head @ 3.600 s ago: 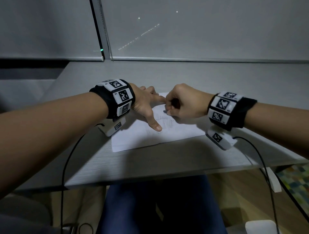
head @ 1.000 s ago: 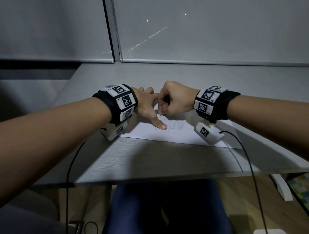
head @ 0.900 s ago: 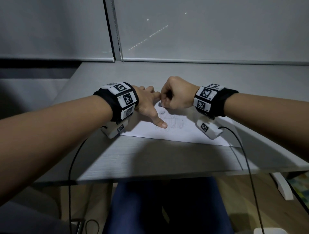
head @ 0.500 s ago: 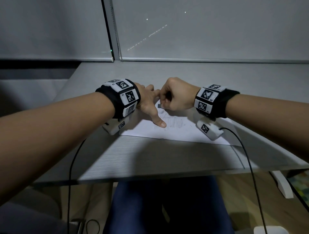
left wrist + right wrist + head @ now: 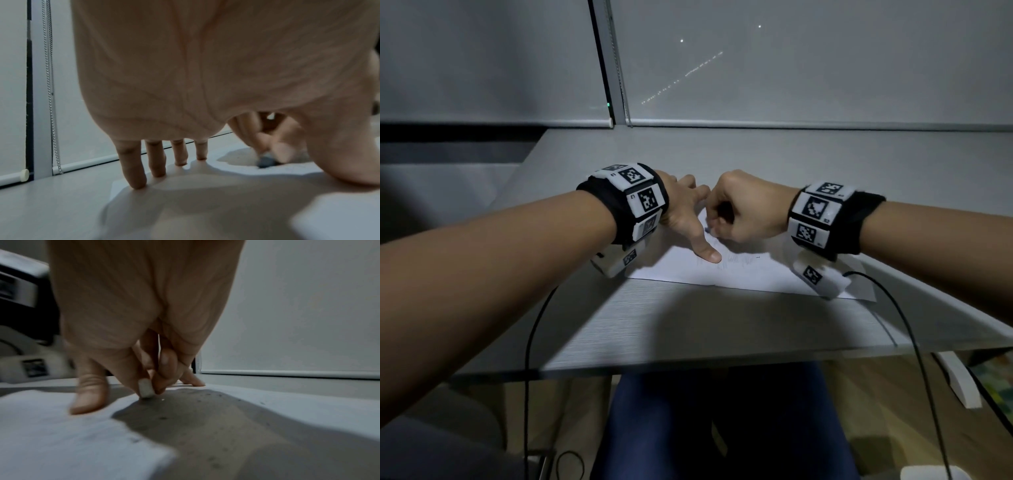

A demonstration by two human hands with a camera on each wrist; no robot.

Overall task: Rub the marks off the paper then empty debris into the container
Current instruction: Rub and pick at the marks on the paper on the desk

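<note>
My right hand (image 5: 743,209) is curled in a pinch around a small eraser (image 5: 145,388), its white tip pressed onto the paper (image 5: 750,274) near the sheet's far-left part. The eraser stands steeply, long axis nearly upright and leaning slightly, rubbing end down; only the tip shows. My left hand (image 5: 685,212) lies flat with fingers (image 5: 133,164) straight and spread, tips on the sheet, thumb stretched toward the near side, touching the faint pencil marks (image 5: 736,262).

Risks, as I judge them: the hold-down sits left of the rubbing spot only, so a hard stroke toward the right could buckle or crease the sheet. The sheet's near-right corner reaches close to the edge of the surface (image 5: 688,325), so a slide could carry the dark crumbs (image 5: 163,418) off onto the floor. No container is in view.
</note>
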